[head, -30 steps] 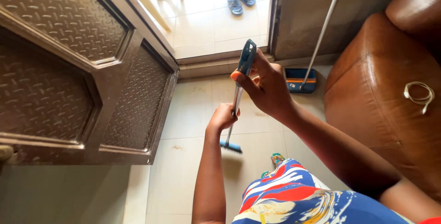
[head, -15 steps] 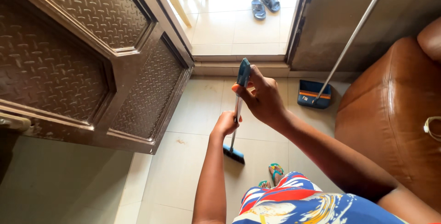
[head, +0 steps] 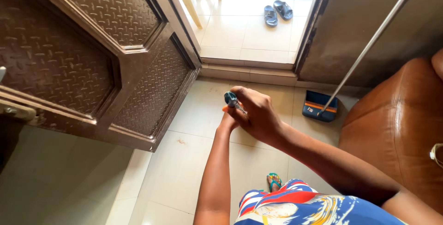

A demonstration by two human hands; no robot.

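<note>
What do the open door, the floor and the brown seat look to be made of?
Door: likely metal, brown painted, given its embossed tread-plate pattern. Floor: glossy cream tiles, with visible grout lines. Seat: leather or a leather-like covering, shiny and creased.

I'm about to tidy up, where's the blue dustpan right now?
In the head view the blue dustpan sits on the tiled floor at right, between the doorway step and the brown leather sofa, its metal handle slanting up.

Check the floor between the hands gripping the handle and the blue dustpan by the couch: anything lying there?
Nothing. In the head view, only bare pale floor tiles lie between the right hand and the blue dustpan.
</note>
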